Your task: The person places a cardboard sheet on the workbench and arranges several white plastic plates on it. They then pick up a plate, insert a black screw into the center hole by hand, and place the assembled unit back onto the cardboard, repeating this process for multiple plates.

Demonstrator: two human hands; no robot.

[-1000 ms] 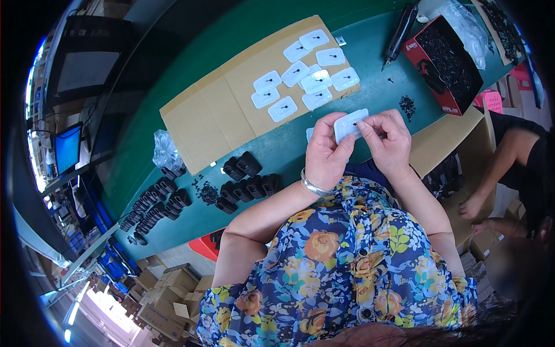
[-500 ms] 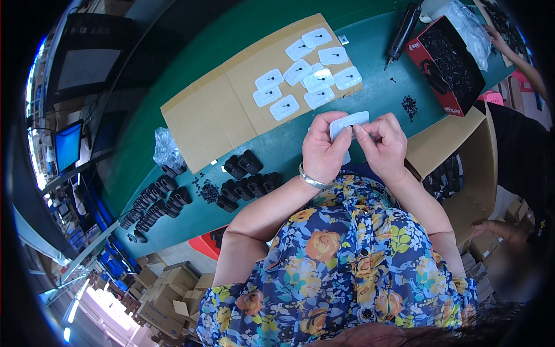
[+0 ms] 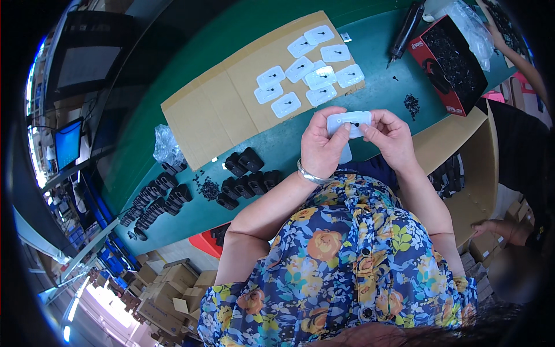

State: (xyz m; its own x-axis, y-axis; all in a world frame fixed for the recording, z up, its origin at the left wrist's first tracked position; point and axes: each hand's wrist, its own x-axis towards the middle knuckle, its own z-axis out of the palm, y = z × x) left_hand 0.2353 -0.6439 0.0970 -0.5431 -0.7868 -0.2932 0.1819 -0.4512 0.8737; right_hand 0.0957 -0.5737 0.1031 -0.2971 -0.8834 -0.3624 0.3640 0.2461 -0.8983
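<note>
Both my hands, left (image 3: 321, 147) and right (image 3: 392, 137), pinch one white pad (image 3: 349, 123) by its ends, just above the near edge of the counter (image 3: 381, 87); a second pad seems to hang beneath it. Risk: my grip is fingertip-only, so a slip could drop the pad into my lap. Count: eight pads (image 3: 310, 72) on the cardboard (image 3: 219, 110), one red box (image 3: 448, 63), one screwdriver (image 3: 404, 32); black parts (image 3: 248, 173) too clustered to count.

Likely factory: parts rows (image 3: 156, 199), cartons (image 3: 167, 283)
</note>
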